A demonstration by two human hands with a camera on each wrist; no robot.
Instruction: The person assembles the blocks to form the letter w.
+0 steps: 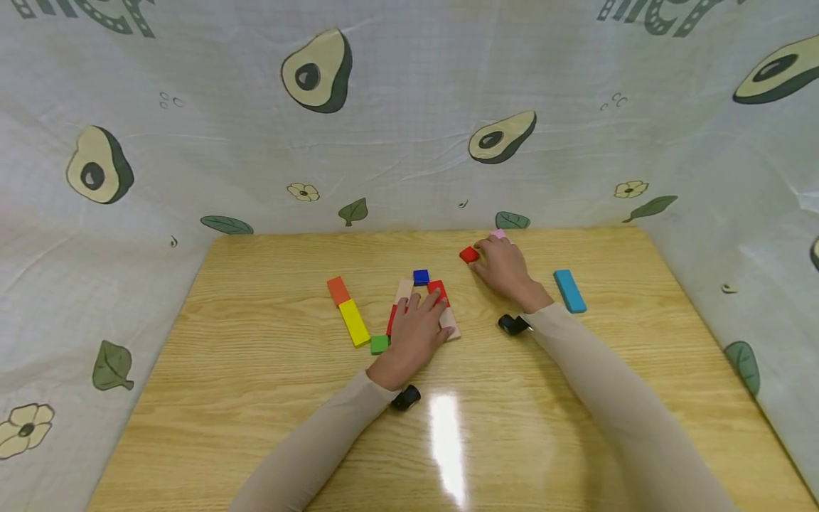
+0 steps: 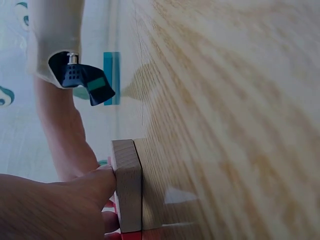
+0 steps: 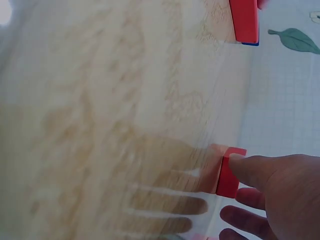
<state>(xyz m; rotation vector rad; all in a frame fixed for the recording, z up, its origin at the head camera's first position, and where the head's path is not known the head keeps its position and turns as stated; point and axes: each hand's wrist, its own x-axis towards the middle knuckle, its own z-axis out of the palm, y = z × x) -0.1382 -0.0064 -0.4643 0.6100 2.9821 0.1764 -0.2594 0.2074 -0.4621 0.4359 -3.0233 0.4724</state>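
My left hand point(image 1: 414, 336) lies over a group of flat wooden blocks, fingers spread. Its thumb touches the plain wooden block point(image 2: 129, 197) at the group's right side, and its fingertips reach the red block point(image 1: 438, 286) above that. Left of these, another plain block point(image 1: 404, 289) and a second red block point(image 1: 391, 321) are partly covered by the hand. At the back, my right hand point(image 1: 504, 269) pinches a small red block point(image 3: 229, 181) between thumb and finger. A pink piece point(image 1: 498, 233) shows just behind that hand.
A small blue block point(image 1: 420, 277) sits at the group's far end, a green one point(image 1: 379, 344) at its near left. Orange point(image 1: 338, 290) and yellow point(image 1: 355, 323) blocks lie end to end leftward. A light-blue block point(image 1: 570, 291) lies right. Patterned cloth point(image 1: 409, 178) borders the table.
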